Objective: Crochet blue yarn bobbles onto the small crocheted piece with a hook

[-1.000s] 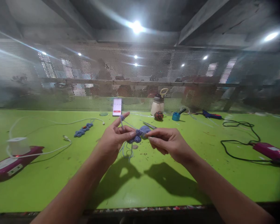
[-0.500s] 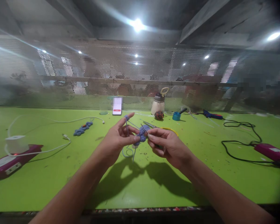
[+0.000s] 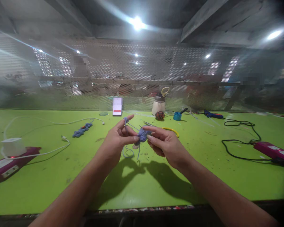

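Observation:
Between my two hands is a small blue-purple crochet piece (image 3: 142, 135), held just above the green table. My left hand (image 3: 118, 138) pinches its left edge between thumb and finger. Yarn of the same colour wraps my raised left forefinger and runs down to the piece, and a loose tail (image 3: 128, 153) dangles below. My right hand (image 3: 167, 143) is closed at the right side of the piece, its fingers around a thin crochet hook (image 3: 140, 126) whose tip shows above the stitches. The hook's handle is hidden in the fingers. Scissors with yellow handles (image 3: 174, 130) lie behind my right hand.
A finished blue crochet strip (image 3: 82, 130) lies at left, near white cables and a charger on a purple power strip (image 3: 16, 164). Along the back stand a phone (image 3: 117, 106), a bottle (image 3: 158, 105), a yarn ball (image 3: 160, 115), a teal pot (image 3: 177, 116) and a glue gun (image 3: 213, 114).
My right hand has drawn closer to the crochet piece, its forefinger now reaching over the top. The piece has turned slightly. The whole view has shifted a little.

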The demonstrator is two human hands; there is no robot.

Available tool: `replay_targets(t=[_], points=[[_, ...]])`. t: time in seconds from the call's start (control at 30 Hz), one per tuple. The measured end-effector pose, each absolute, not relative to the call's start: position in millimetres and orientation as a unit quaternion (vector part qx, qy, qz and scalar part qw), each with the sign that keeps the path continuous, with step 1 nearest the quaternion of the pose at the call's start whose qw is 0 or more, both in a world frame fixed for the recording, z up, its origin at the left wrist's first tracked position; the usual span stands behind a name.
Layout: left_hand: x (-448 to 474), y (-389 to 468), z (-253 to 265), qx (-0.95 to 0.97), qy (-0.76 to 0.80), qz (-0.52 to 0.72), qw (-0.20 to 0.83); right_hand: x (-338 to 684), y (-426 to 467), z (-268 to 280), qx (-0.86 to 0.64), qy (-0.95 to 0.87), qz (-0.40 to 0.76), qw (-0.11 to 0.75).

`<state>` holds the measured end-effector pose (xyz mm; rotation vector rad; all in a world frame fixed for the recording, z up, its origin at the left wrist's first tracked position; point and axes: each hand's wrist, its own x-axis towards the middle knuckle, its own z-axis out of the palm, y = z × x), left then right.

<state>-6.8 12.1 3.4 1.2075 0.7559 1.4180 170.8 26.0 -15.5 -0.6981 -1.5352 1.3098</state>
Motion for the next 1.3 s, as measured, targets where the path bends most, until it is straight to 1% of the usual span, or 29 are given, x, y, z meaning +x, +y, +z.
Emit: replay_targets(t=[0.1, 0.2, 0.47, 0.67, 0.9, 1.3], points=[[-5.4, 12.2, 1.9, 0.506, 0.314, 0.585, 0.551, 172.4, 27.4, -13.9, -0.286, -0.606, 0.577, 0.466], [-3.7, 10.8, 2.4, 0.497, 0.309, 0.583, 0.564, 174.4, 27.7, -11.1, -0.292, -0.596, 0.594, 0.455], [-3.7, 9.8, 3.4, 0.482, 0.310, 0.567, 0.592, 177.1, 30.0, -9.3, -0.292, -0.618, 0.579, 0.445], [-5.5, 12.5, -2.2, 0.515, 0.317, 0.563, 0.564, 176.5, 31.1, -10.8, -0.296, -0.631, 0.561, 0.446], [-3.5, 13.1, -3.9, 0.520, 0.317, 0.575, 0.546, 176.1, 30.8, -10.6, -0.319, -0.618, 0.566, 0.442], [-4.1, 13.9, -5.1, 0.531, 0.350, 0.570, 0.520, 177.8, 32.2, -11.3, -0.305, -0.630, 0.559, 0.445]])
